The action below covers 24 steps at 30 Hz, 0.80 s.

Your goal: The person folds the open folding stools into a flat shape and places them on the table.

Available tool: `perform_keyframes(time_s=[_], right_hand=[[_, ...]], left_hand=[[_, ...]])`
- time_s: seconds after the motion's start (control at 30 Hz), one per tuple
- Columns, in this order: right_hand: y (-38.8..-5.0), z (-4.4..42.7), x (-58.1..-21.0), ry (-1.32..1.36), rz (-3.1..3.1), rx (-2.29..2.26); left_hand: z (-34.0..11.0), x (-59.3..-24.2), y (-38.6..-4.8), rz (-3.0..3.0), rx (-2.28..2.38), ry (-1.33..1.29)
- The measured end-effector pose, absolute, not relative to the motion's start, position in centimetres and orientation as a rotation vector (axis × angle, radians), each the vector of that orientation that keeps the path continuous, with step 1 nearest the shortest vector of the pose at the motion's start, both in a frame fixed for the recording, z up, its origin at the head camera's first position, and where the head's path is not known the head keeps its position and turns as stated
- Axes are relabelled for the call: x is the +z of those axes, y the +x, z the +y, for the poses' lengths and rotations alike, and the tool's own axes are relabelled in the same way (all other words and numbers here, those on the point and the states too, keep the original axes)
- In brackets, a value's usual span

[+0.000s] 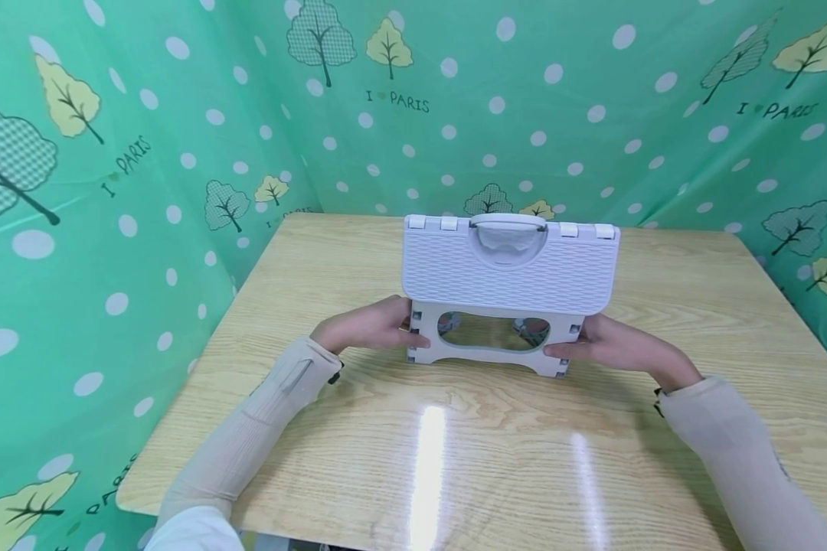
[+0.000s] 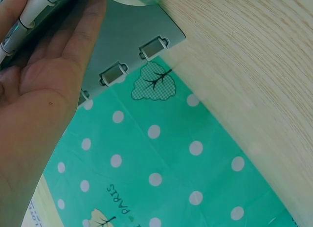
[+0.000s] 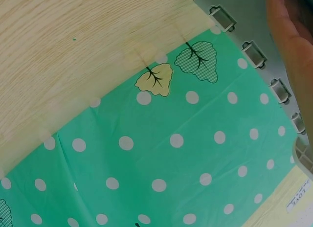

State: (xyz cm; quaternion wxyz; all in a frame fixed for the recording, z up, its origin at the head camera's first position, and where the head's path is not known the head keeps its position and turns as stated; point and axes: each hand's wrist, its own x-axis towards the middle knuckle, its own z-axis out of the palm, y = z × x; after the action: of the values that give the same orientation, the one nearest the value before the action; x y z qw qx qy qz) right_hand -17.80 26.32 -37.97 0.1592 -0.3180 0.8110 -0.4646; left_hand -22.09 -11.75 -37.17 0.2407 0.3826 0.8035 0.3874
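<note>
Grips folding stool [image 1: 441, 268] left and right with curled fingers of left hand [image 1: 374, 324] and right hand [image 1: 613, 344]; looks part-unfolded, not yet flat-topped.

Stool [image 1: 503, 279]: rough-textured matt plastic. Table [image 1: 344, 459]: glossy wood-grain. Curtain [image 1: 469, 115]: smooth, perhaps plastic.

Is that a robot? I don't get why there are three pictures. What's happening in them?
No robot, just a person! Their left hand and right hand hold a pale stool by its two sides. The wide picture comes from a camera on the person's head, looking forward and down. The other two come from small cameras, one on each wrist, looking closely at that hand's work. Below is a wooden table; I can't tell whether the stool touches it. Behind is a green cloth with dots and trees.
</note>
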Motion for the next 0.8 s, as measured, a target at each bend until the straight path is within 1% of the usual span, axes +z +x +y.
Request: perform_keyframes(time_s=[0.8], right_hand=[[-17.78, 26.27, -37.99, -0.908, 2.311, -1.312]], left_hand=[[-11.91, -37.48, -22.36, 2.168, 1.093, 1.061]])
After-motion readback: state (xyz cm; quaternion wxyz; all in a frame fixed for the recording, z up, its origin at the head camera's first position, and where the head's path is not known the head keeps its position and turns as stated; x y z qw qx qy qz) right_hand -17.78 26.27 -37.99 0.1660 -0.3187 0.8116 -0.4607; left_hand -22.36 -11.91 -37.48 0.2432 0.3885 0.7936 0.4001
